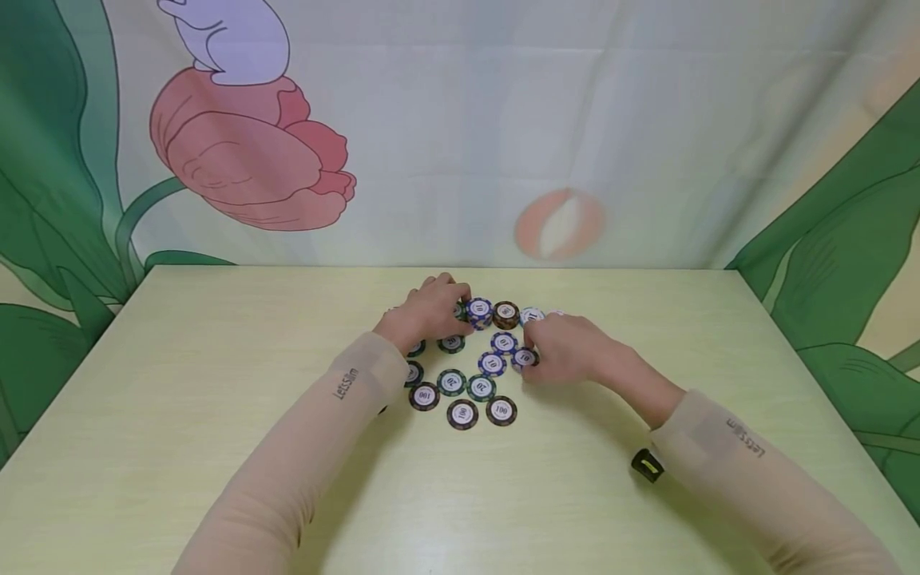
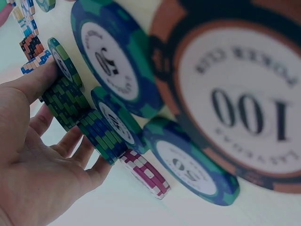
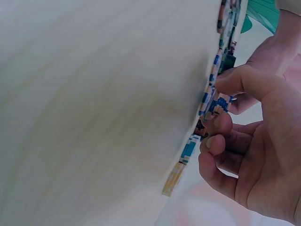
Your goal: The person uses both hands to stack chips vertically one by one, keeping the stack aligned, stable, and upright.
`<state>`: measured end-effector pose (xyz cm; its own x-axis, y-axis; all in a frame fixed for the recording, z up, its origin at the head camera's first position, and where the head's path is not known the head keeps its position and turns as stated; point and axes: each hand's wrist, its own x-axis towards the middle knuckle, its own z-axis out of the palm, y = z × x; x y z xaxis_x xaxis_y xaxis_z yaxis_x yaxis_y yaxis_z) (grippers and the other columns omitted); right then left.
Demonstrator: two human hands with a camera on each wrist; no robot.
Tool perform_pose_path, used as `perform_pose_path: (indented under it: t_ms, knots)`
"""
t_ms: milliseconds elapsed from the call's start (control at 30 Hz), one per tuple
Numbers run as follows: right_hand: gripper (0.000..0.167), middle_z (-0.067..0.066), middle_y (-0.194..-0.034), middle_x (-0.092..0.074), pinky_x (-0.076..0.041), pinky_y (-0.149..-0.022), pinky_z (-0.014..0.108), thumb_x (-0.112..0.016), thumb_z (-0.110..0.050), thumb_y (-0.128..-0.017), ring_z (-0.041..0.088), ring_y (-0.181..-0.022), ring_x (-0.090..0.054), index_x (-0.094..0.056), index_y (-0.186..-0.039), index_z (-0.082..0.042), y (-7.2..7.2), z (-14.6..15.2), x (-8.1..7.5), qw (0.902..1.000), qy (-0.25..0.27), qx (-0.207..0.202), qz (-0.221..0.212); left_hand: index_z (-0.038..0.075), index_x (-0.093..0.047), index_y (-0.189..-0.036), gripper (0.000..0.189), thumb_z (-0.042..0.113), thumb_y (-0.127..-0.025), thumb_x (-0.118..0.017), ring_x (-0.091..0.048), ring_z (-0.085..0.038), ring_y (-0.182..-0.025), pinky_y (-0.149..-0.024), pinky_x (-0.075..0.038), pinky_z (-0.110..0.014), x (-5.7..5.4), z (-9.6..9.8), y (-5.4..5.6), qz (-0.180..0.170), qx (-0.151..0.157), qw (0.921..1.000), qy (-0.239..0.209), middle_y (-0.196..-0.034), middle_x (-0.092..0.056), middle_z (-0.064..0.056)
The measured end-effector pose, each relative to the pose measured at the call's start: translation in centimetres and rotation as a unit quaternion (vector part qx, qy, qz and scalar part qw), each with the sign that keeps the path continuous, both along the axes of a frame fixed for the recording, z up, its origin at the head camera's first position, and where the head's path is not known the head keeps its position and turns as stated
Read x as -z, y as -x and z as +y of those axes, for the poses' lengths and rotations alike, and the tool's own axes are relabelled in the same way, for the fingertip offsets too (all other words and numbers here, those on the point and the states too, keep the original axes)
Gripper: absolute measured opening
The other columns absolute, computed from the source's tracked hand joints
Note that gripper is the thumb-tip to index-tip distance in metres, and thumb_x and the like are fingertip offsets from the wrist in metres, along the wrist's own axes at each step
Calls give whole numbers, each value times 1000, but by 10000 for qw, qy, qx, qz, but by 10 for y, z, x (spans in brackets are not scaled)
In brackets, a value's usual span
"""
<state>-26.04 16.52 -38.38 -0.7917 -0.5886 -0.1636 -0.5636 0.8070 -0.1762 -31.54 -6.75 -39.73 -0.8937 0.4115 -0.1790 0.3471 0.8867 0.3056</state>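
Note:
In the head view, my left hand (image 1: 430, 310) is at the back row of poker chip stacks. Its thumb and fingers close around a stack of green poker chips (image 2: 66, 104), seen in the left wrist view with the fingers behind it. To its right stand a blue stack (image 1: 479, 311), a dark brown one (image 1: 506, 314) and a light blue one (image 1: 531, 316). Nearer the front, my right hand (image 1: 571, 351) pinches a blue 10 poker chip (image 1: 525, 358) at its edges, low over the table. Two more blue chips (image 1: 492, 364) lie left of it.
Flat on the table (image 1: 575, 511) lie green 20 chips (image 1: 451, 382) and black-rimmed 100 chips (image 1: 462, 414). A purple and white stack (image 2: 145, 174) stands past the green ones. A small black object (image 1: 648, 465) shows beside the right sleeve. Behind the table hangs a printed curtain (image 1: 431, 160).

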Motion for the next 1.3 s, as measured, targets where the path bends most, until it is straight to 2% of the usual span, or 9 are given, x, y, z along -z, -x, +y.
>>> perform_pose_path:
  t_ms: [300,467,667,900,1300]
  knots:
    - [38,-1,-76,-63,-46,-58,35,-74,-33,-85,16,-62,-56,-66,-108,-4,12,-13,-5,9991,301,284,106,12,-59,-137,50,35,-95,-75,-46,-33,-127,-107,-37,-56,-1,2,0,-126,-94,9999,17,-144,-45,-15]
    - [38,0,-79,-63,-46,-57,34,-72,-33,-85,16,-62,-56,-65,-110,-5,23,-22,-5,9976,526,357,285,12,-59,-136,50,35,-95,-75,-48,-32,-124,-105,-38,-58,-2,3,1,-185,-173,9997,7,-143,-45,-14]
    - [37,2,-80,-64,-45,-52,33,-69,-34,-87,16,-59,-57,-63,-109,-5,32,-30,-2,9953,660,503,502,11,-58,-136,48,31,-95,-75,-49,-32,-122,-102,-43,-55,-4,5,0,-156,-82,9998,-86,-142,-45,-15]
    - [31,3,-78,-62,-45,-52,34,-70,-30,-88,18,-60,-56,-61,-104,-6,37,-42,3,9933,666,648,689,10,-58,-136,49,32,-95,-75,-50,-32,-121,-101,-44,-51,-4,4,0,-150,-86,9998,-15,-142,-45,-16]
    - [31,4,-80,-63,-47,-53,33,-69,-29,-92,18,-61,-59,-62,-107,-3,39,-52,10,9921,615,752,792,10,-58,-137,50,32,-96,-74,-52,-32,-119,-100,-47,-50,-2,3,0,-128,-72,9999,6,-142,-46,-17]
